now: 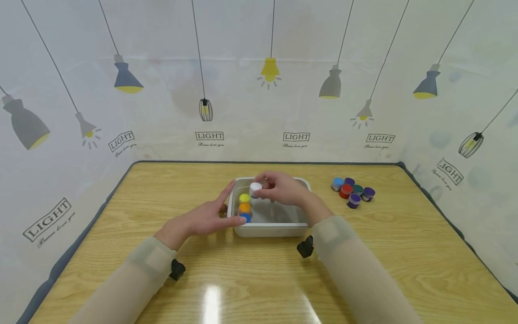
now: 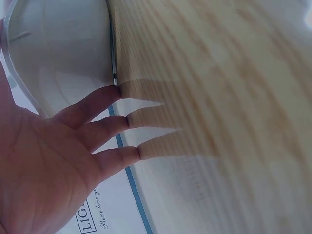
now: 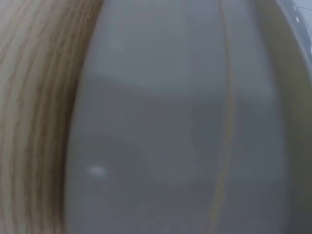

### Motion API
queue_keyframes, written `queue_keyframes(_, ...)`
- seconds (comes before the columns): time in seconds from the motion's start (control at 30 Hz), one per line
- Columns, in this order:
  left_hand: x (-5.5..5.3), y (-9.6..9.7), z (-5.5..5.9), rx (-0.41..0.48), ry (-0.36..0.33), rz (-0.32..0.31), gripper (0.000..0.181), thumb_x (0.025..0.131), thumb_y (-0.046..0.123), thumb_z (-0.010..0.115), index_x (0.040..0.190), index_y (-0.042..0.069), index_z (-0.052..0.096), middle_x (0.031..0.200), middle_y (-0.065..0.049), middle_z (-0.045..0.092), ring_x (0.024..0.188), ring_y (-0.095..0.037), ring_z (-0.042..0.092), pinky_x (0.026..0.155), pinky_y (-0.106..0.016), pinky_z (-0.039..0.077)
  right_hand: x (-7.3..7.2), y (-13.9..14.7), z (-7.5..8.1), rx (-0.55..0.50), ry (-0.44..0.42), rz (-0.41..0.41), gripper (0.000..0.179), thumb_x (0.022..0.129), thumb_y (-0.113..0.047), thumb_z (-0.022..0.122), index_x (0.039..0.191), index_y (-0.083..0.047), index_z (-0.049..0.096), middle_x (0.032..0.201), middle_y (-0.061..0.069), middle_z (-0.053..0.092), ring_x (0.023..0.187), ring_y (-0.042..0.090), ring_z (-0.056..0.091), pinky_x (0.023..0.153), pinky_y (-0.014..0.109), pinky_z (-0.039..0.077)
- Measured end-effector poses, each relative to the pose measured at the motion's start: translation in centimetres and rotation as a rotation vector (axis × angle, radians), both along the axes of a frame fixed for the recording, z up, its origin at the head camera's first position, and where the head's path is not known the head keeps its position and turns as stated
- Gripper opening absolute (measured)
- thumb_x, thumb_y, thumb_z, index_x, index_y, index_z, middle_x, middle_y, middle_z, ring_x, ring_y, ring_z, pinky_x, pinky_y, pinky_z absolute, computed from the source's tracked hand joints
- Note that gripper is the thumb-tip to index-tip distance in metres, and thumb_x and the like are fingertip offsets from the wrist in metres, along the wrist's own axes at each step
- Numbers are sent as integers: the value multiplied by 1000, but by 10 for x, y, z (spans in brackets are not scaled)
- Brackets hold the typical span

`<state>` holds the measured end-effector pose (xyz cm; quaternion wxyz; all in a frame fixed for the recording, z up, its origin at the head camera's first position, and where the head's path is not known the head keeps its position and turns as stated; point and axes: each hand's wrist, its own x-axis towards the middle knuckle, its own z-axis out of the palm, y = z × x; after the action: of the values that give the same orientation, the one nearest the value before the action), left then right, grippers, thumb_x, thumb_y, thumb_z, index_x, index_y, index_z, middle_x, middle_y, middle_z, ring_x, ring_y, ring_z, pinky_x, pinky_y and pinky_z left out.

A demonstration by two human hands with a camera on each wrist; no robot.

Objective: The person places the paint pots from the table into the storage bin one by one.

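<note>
A white plastic bin point(image 1: 261, 230) stands on the wooden table. Along its left wall sit a yellow-lidded point(image 1: 244, 198), an orange-lidded point(image 1: 244, 207) and a blue-lidded paint jar point(image 1: 245, 218) in a row. My right hand point(image 1: 285, 189) pinches a white-lidded paint jar point(image 1: 255, 186) behind the yellow one; whether that jar touches the bin floor I cannot tell. At the bin's left end lies my left hand point(image 1: 202, 219), its thumb by the front corner near the blue lid. The left wrist view shows straight, spread fingers point(image 2: 92, 105) touching the tabletop. Only the bin's wall point(image 3: 161, 126) fills the right wrist view.
Right of the bin, several small jars with blue, red, green and purple lids point(image 1: 346, 191) stand grouped on the table point(image 1: 226, 270). A wall covering point(image 1: 251, 148) printed with lamps surrounds the table at the back and both sides.
</note>
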<state>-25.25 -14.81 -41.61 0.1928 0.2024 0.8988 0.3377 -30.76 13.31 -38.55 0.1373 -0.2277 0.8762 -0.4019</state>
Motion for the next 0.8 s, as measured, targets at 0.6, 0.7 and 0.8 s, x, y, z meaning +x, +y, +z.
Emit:
queue_keyframes(0.6,-1,1,-3,-14,10,5,117,95,81,64,174,46,-15,164,-23,55,148,-37,59,125,-61,44,-4,0,-22,69,29,-38,34,99,-33,83,130,-21,73,95,1,69,81,18,62,73,30,51)
queue_keyframes(0.7,-1,1,-2,-15,7,9,117,95,82,64,174,46,-16,165,-23,54,148,-38,58,125,-62,43,-4,0,-23,86,37,-49,33,100,-32,83,130,-22,74,95,2,68,81,17,61,72,30,51)
queue_keyframes(0.8,-1,1,-1,-18,4,11,117,96,82,63,173,46,-16,166,-24,52,150,-39,57,126,-63,42,-5,0,-25,107,16,-42,34,102,-30,82,133,-21,74,96,2,69,78,16,61,71,28,51)
